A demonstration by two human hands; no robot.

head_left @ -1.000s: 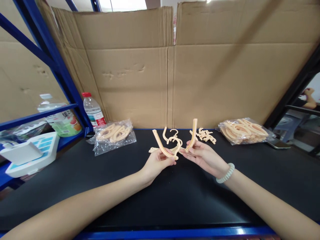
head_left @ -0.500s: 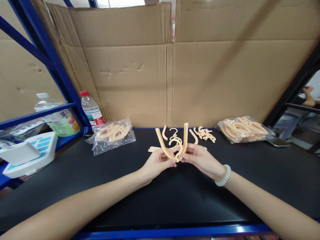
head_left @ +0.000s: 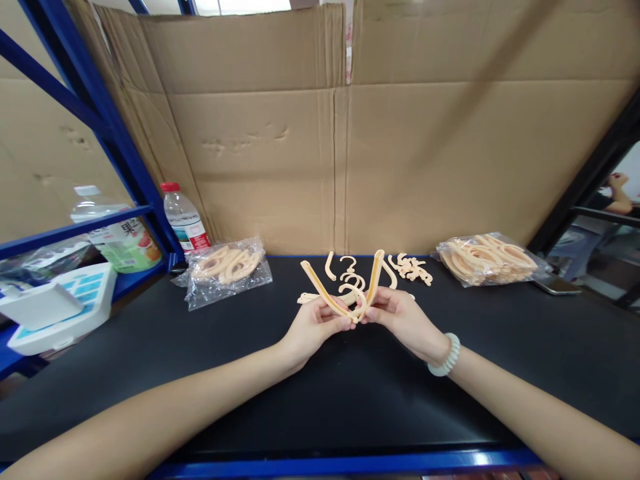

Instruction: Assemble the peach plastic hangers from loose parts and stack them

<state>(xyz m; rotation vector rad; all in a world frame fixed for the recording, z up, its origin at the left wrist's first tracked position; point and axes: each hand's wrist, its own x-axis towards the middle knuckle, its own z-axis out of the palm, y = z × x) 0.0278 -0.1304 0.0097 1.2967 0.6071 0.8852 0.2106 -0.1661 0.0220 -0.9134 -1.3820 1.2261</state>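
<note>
At frame centre the left hand [head_left: 315, 325] pinches one beige plastic arm [head_left: 323, 295] and the right hand [head_left: 403, 317] pinches another arm [head_left: 374, 276], their lower ends meeting above the bare black tabletop [head_left: 320, 400], well clear of its blue front edge [head_left: 350, 461].

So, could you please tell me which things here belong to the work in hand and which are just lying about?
In hand: left hand, right hand, two curved arms, loose hooks, two bagged batches.
Lying about: water bottle, phone, cardboard.
</note>
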